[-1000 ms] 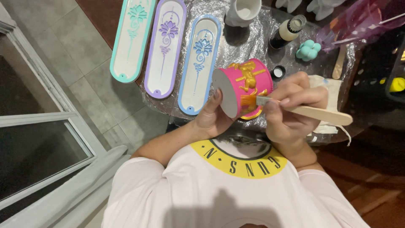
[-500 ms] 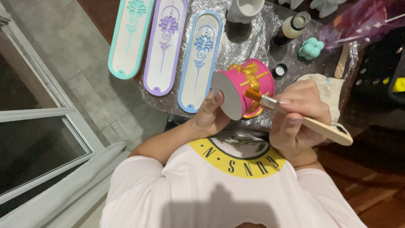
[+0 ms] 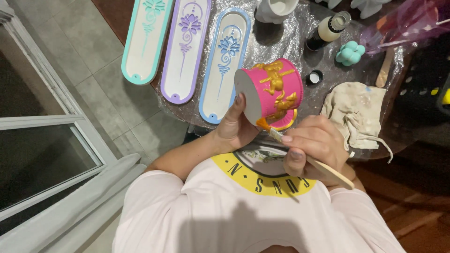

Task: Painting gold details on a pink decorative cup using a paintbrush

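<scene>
Above the near edge of the surface (image 3: 290, 42) I see a pink drum-shaped box (image 3: 274, 89) held up on its side, its flat white base turned toward the left and toward me. Its pink wall carries raised horse figures in gold, one near the top and one lower down, and a thin yellow rim shows at its lower right end. My left hand (image 3: 234, 126) grips it from below, the thumb pressed up against the white base and the other fingers hidden behind it. My right hand (image 3: 311, 145) is closed in a pinch on a brush (image 3: 307, 157) with a pale wooden handle that slants down to the right; the bristles are loaded with orange-gold paint and touch the box at its lower edge, just under the lower horse. Behind the box, three long oval trays lie side by side on crinkled clear film: a teal tray (image 3: 143, 40), a purple tray (image 3: 185, 49) and a blue tray (image 3: 225, 63), each white inside with a lotus design in its rim colour. Right of the box sit a small black cap (image 3: 314, 77), a dark bottle (image 3: 328, 30) with a cream top, a teal bubble-shaped piece (image 3: 350, 53) and a crumpled cloth (image 3: 356, 110). A white cup (image 3: 276, 9) stands at the far edge.
</scene>
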